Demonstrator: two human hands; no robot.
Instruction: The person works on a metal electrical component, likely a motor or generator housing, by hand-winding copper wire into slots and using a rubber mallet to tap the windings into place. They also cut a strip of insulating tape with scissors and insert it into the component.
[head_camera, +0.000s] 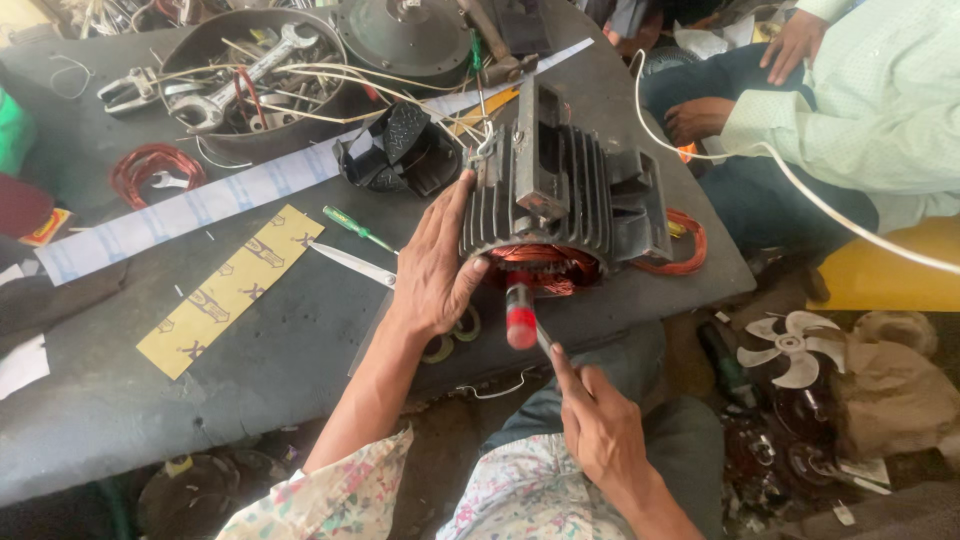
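Head view: the left hand (432, 268) lies spread against the side of a finned grey motor (560, 195), palm and fingers pressed on the fins, thumb near the lower rim, steadying it rather than closing round it. The motor sits at the near edge of the dark surface (250, 370), tipped so its open end faces the person; copper windings (545, 268) show inside that end. The right hand (600, 425) is closed on a thin tool (522, 315) with a red and white handle part, whose tip is at the windings.

Around them on the surface lie scissors (352, 263), a green screwdriver (355, 228), a yellow patterned strip (228, 290), a long white strip (250, 190), a black plastic cover (400, 150), a red wire coil (150, 168) and a bowl (255, 75) of spanners and wires. Another person (860, 100) in a pale green shirt sits at the upper right. A white fan blade (790, 345) lies on the floor.

Risks, as I judge them: the motor rests close to the edge and is held only by an open palm, so a hard push from the tool could slide or roll it off. A slip of the tip could scrape the copper's insulation, or jab the left thumb, which is just beside it.
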